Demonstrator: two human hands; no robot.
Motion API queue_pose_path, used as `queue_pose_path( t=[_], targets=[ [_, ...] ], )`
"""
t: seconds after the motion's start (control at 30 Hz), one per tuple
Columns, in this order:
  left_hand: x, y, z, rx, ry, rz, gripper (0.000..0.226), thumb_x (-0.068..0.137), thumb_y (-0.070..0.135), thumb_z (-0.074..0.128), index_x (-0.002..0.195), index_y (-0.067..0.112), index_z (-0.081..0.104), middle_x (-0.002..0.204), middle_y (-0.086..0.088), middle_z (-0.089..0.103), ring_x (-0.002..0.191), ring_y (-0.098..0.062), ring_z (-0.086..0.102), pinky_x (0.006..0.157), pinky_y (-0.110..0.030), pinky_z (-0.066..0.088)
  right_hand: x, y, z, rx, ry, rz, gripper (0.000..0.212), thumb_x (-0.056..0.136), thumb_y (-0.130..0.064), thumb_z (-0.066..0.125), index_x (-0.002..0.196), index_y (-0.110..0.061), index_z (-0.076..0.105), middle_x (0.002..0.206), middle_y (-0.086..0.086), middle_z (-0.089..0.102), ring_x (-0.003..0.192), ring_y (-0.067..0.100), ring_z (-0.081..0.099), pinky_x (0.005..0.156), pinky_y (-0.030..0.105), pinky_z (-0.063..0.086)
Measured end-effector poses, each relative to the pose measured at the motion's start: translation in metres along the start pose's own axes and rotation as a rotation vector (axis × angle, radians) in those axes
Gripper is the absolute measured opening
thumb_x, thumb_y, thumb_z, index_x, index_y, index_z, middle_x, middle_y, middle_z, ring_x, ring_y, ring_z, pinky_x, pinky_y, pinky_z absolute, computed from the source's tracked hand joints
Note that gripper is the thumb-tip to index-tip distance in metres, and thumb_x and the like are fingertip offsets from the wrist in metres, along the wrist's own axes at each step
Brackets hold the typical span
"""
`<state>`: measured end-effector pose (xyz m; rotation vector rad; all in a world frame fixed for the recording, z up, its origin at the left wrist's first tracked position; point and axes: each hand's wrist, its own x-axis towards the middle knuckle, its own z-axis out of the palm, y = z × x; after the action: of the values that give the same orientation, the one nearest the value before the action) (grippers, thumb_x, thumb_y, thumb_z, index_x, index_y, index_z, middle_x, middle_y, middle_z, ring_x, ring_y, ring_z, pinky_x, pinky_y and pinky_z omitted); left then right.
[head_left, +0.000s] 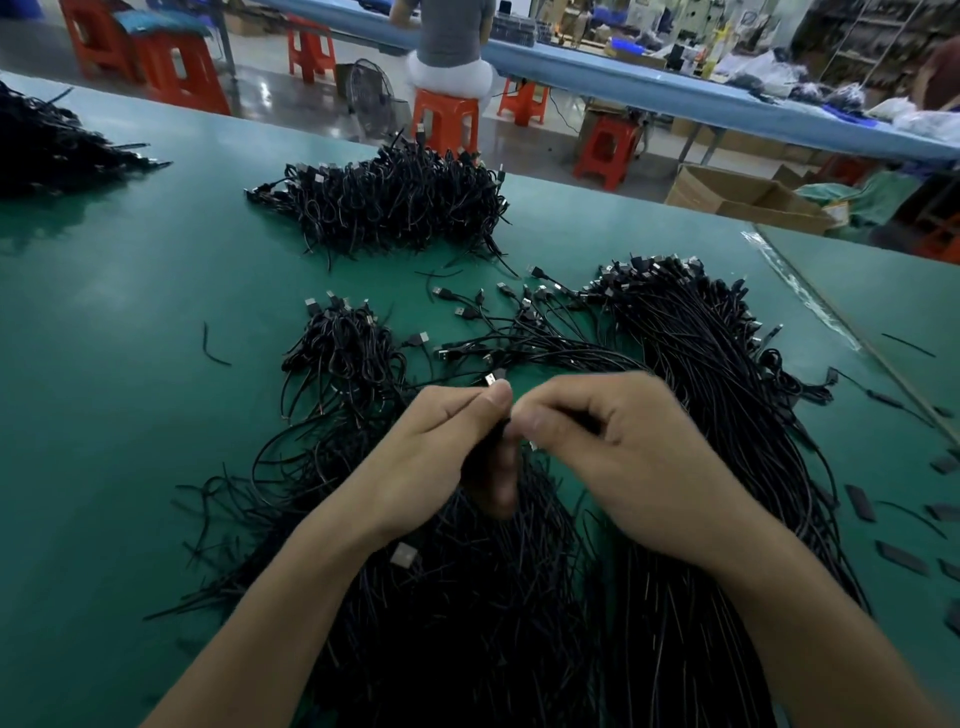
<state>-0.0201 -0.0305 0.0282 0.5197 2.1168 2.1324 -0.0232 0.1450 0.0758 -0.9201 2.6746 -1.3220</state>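
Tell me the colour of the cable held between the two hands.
Black; the cable shows best in the head view, pinched between left hand and right hand.

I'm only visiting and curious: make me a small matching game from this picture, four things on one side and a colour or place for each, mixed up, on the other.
Things:
1. cable
2. stool
3. cardboard box
4. table

Colours or places:
A. green
B. pinched between the left hand and the right hand
C. orange
D. brown, on the floor

Pairs: 1-B, 2-C, 3-D, 4-A
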Motion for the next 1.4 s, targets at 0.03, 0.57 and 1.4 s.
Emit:
queue_pose_path(
  t=[0.03, 0.57, 1.4],
  targets=[
    [-0.001, 0.001, 0.001, -0.047, -0.026, -0.065, 0.050, 0.100, 0.044, 0.040, 0.061, 0.018, 0.057, 0.046, 0.001, 0.051, 0.039, -0.015, 0.049, 0.045, -0.025, 0.046, 0.003, 0.002, -0.003, 0.001, 0.053, 0.010, 0.015, 0.095, -0.026, 0.065, 0.086, -0.028, 0.076, 0.076, -0.009, 0.072, 0.072, 0.011, 0.068, 0.070, 0.034, 0.054],
    [-0.002, 0.020, -0.013, -1.067, 0.155, 0.083, 0.042, 0.099, 0.034, 0.043, 0.094, 0.012, 0.078, 0.055, 0.009, 0.063, 0.052, -0.001, 0.063, 0.055, -0.016, 0.056, -0.008, 0.024, 0.032, 0.082, 0.052, 0.346, 0.039, 0.098, -0.051, 0.045, 0.075, -0.029, 0.068, 0.051, -0.007, 0.043, 0.048, 0.014, 0.037, 0.048, 0.034, 0.032],
    [-0.009, 0.026, -0.046, -0.954, 0.462, 0.148, 0.034, 0.103, 0.032, 0.042, 0.118, 0.009, 0.063, 0.058, 0.013, 0.054, 0.041, 0.000, 0.045, 0.048, -0.008, 0.044, -0.012, 0.009, 0.017, -0.070, -0.046, 0.354, 0.033, 0.096, -0.029, 0.058, 0.066, -0.026, 0.070, 0.045, -0.003, 0.043, 0.041, 0.007, 0.032, 0.043, 0.020, 0.030]
  ],
)
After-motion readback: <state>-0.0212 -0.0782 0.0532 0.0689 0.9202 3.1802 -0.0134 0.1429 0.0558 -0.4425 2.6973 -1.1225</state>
